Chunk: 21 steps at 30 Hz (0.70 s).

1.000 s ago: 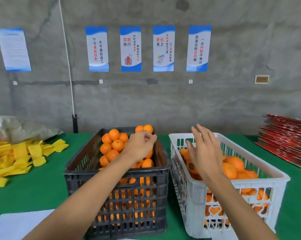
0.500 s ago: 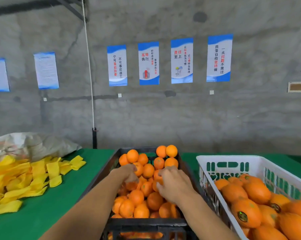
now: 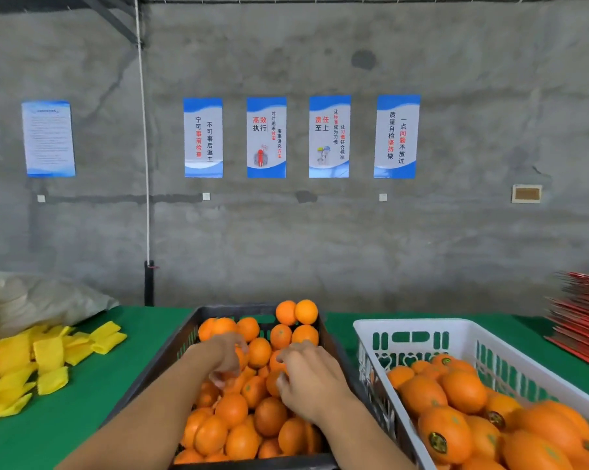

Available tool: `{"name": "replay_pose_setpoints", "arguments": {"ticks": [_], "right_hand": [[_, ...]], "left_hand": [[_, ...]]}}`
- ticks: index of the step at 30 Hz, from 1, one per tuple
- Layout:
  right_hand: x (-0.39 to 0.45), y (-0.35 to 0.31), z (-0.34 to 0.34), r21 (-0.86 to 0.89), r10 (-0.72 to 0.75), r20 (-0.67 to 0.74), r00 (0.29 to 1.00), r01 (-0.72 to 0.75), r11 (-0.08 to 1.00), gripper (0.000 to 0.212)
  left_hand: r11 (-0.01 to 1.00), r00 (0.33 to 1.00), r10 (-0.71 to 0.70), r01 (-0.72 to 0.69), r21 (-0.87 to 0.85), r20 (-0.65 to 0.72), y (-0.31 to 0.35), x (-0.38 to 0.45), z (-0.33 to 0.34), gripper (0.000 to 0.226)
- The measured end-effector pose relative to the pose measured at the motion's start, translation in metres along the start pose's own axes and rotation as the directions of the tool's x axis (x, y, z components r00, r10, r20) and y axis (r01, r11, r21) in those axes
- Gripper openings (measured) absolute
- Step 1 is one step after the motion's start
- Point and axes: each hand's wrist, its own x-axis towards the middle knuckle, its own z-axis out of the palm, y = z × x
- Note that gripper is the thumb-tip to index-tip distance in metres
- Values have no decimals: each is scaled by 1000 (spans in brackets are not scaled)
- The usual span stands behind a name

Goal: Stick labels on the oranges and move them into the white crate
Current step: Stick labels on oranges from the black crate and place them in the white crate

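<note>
Both hands have settled deeper among the oranges [image 3: 232,408] in the black crate [image 3: 181,347], left hand [image 3: 225,356] and right hand [image 3: 311,378] each curling onto one fruit, best lifted cleanly before labelling for the white crate [image 3: 418,325].

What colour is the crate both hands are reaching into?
Black, or very dark grey: the crate with the unlabelled oranges, seen in the head view.

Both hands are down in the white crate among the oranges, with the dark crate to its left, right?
Not quite. In the head view the left hand and right hand are in the dark crate among its oranges; the white crate sits to its right.
</note>
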Motion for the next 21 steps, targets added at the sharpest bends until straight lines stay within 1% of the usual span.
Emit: {"name": "replay_pose_setpoints", "arguments": {"ticks": [1, 2, 4, 5, 6, 7, 8, 9, 10, 12, 14, 16, 17, 18, 19, 21], "right_hand": [[-2, -1, -2, -1, -9, -22, 1000, 9, 1000, 40], [-4, -2, -6, 0, -21, -52, 998, 21, 1000, 45], [-10, -8, -12, -8, -48, -122, 991, 48, 999, 61], [-15, -11, -15, -3, -53, -165, 985, 53, 999, 69], [-22, -15, -20, 20, -43, -211, 977, 48, 999, 75], [-32, -20, -25, 52, -33, -264, 964, 49, 997, 77], [-39, -23, -30, 76, -36, -339, 940, 66, 995, 77], [-55, -27, -34, 85, -46, -421, 906, 90, 992, 76], [-70, -29, -38, 86, -62, -507, 859, 123, 989, 74], [-104, -32, -34, 117, -76, -643, 762, 196, 974, 70], [-136, -34, -19, 152, -73, -740, 668, 273, 950, 65], [-163, -35, 2, 146, -86, -797, 598, 328, 933, 61], [-174, -36, 14, 130, -98, -809, 579, 340, 931, 59], [-185, -37, 25, 121, -110, -807, 580, 346, 930, 57], [-196, -38, 37, 121, -122, -793, 596, 352, 928, 56], [-215, -39, 58, 146, -151, -736, 660, 372, 917, 53]], "left_hand": [[996, 997, 48, -52, -66, -60, 11, -11, -4, 46], [982, 983, 123, -140, -124, -137, 22, -23, -8, 45], [909, 936, 241, -311, -277, -257, 41, -56, -6, 46], [860, 906, 296, -391, -328, -304, 48, -77, -4, 49], [818, 861, 345, -472, -330, -374, 54, -99, 0, 49], [783, 801, 372, -542, -304, -468, 58, -121, 6, 47], [754, 726, 398, -607, -251, -561, 62, -140, 8, 44], [729, 661, 414, -652, -207, -626, 64, -162, 16, 41], [695, 614, 423, -692, -196, -666, 65, -183, 24, 38], [615, 564, 452, -758, -217, -691, 60, -221, 49, 35], [528, 562, 481, -799, -289, -673, 51, -248, 79, 35], [497, 570, 479, -803, -329, -668, 37, -264, 112, 41], [502, 579, 469, -796, -338, -667, 28, -269, 128, 43], [510, 593, 452, -785, -353, -666, 19, -273, 144, 44], [516, 613, 433, -770, -377, -660, 10, -276, 158, 44], [512, 674, 409, -728, -457, -616, -10, -279, 184, 44]]}}
